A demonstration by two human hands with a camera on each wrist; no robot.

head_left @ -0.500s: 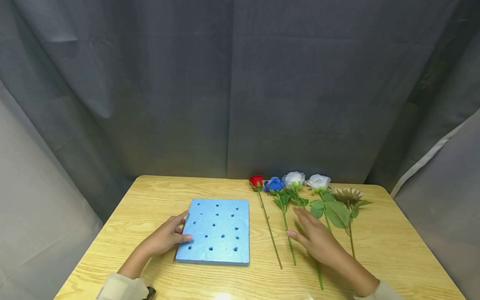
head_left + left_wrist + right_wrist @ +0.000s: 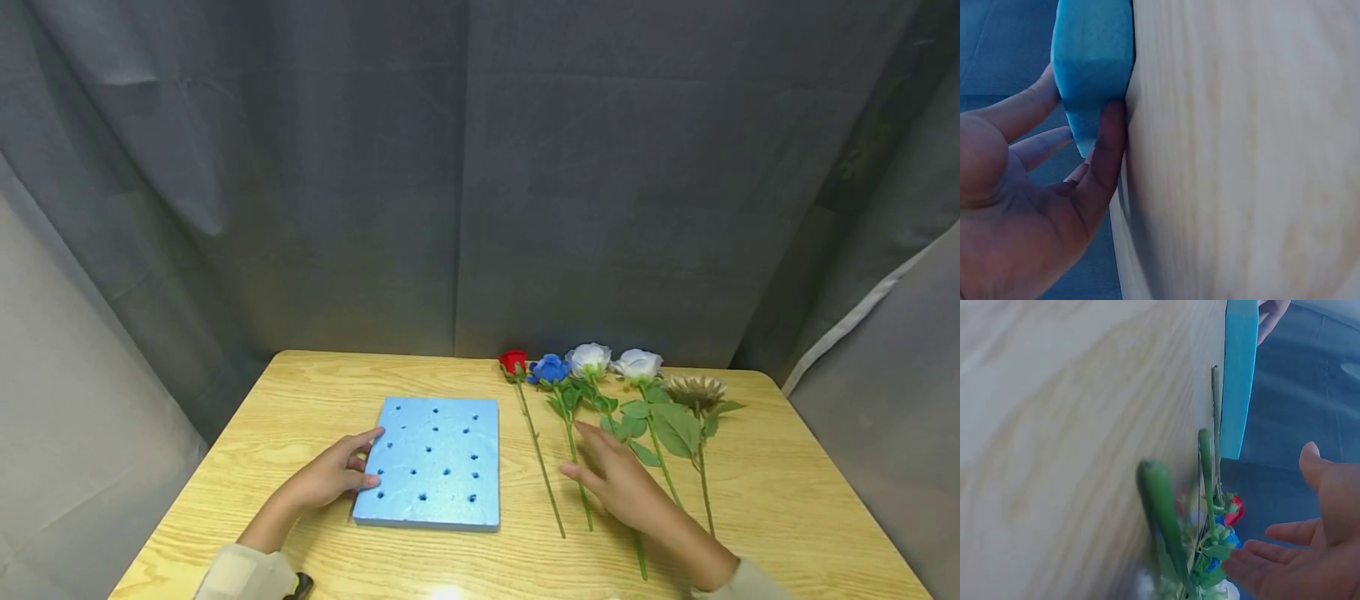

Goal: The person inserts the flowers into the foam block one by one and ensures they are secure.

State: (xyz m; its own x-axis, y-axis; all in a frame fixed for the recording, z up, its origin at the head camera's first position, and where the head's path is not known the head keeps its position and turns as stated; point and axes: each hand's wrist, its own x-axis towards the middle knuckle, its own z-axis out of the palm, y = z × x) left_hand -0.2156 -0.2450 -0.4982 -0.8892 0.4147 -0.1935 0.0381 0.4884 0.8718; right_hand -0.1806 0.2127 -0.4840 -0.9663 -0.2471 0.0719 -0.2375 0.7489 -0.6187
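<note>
wooden table [image 2: 525, 554] under blue board [image 2: 431, 462], flowers [image 2: 590, 360]

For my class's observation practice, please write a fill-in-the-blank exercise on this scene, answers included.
The left hand grips a blue foam block dotted with ____.
The right hand holds ____ of the flowers.
In the head view, the flower between the red rose and the white roses is ____.
There, the red rose lies on the blue foam block's ____ side.

Missing words: holes; none; blue; right.
</note>
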